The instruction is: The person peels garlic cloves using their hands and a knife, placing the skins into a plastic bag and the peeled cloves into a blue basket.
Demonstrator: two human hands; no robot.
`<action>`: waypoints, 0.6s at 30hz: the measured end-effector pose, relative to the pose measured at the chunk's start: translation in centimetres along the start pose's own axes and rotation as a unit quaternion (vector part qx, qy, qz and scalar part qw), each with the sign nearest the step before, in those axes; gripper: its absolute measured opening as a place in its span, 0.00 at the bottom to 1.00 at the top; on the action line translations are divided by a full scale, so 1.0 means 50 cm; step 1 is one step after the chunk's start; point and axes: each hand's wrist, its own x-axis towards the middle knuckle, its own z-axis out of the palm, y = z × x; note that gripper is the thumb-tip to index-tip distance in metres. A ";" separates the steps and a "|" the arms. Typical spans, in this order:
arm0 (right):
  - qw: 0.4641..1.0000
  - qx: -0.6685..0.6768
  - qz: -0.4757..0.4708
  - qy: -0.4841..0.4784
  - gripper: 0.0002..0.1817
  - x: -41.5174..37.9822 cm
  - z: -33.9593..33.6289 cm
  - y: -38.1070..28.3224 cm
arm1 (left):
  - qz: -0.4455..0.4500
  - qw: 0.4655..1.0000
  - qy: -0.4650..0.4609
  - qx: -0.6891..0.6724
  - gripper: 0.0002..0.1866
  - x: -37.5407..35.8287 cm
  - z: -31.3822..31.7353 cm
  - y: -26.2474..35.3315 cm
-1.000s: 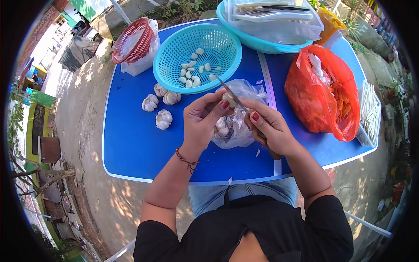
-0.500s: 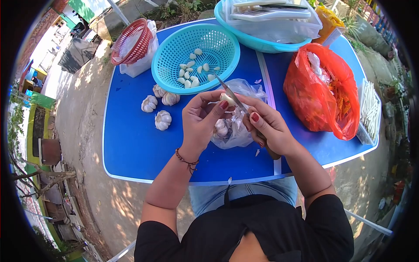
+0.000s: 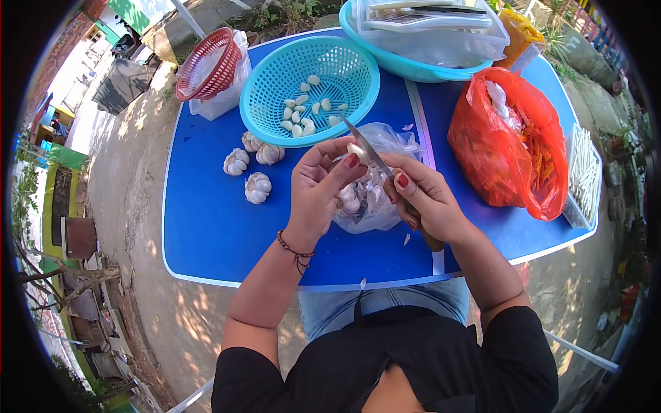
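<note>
Between the fingertips of my left hand is a pale garlic clove. My right hand grips a knife by its brown handle, and the blade lies against the clove, tip toward the basket. Under both hands sits a clear plastic bag with garlic and skins. Just beyond, a turquoise basket holds several peeled cloves. Whole garlic bulbs lie left of my left hand on the blue table.
A red plastic bag with orange contents stands on the right, beside a tub of white sticks. At the back are a red basket and a turquoise basin holding plastic containers.
The clove has turned slightly in my left fingers, and both hands have shifted very little. The knife is still at the clove.
</note>
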 end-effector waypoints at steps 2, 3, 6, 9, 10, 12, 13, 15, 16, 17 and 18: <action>1.000 -0.007 0.008 0.001 0.21 -0.003 0.004 0.000 | 0.015 1.000 0.000 0.021 0.13 0.000 -0.006 -0.009; 1.000 -0.008 0.003 0.002 0.21 -0.002 0.003 0.001 | 0.011 1.000 0.005 0.015 0.14 0.000 -0.006 -0.008; 1.000 -0.013 -0.009 0.008 0.22 0.000 0.000 0.003 | -0.003 1.000 0.016 -0.001 0.15 -0.001 -0.002 -0.002; 1.000 -0.017 -0.020 0.010 0.22 0.000 0.002 0.001 | -0.009 1.000 0.018 -0.008 0.15 -0.002 -0.002 0.002; 1.000 -0.017 -0.023 0.006 0.22 -0.001 0.003 0.001 | -0.004 1.000 0.016 -0.008 0.16 -0.001 -0.006 -0.003; 1.000 -0.008 -0.022 -0.009 0.22 -0.002 0.005 -0.002 | 0.009 1.000 0.009 0.002 0.16 0.000 -0.011 -0.009; 1.000 0.001 -0.019 -0.020 0.22 -0.003 0.007 -0.006 | 0.017 1.000 0.003 0.013 0.16 -0.001 -0.013 -0.011; 0.999 0.003 -0.014 -0.029 0.22 -0.002 0.008 -0.007 | 0.026 1.000 -0.003 0.017 0.16 -0.002 -0.012 -0.011; 1.000 -0.004 -0.012 -0.027 0.22 -0.002 0.007 -0.005 | 0.026 1.000 -0.003 0.011 0.16 -0.003 -0.008 -0.009; 1.000 -0.011 -0.009 -0.024 0.22 -0.002 0.006 -0.003 | 0.026 1.000 -0.004 0.004 0.16 -0.004 -0.005 -0.009; 1.000 -0.017 -0.009 -0.015 0.22 -0.001 0.005 -0.001 | 0.016 1.000 -0.003 0.000 0.16 -0.004 -0.004 -0.009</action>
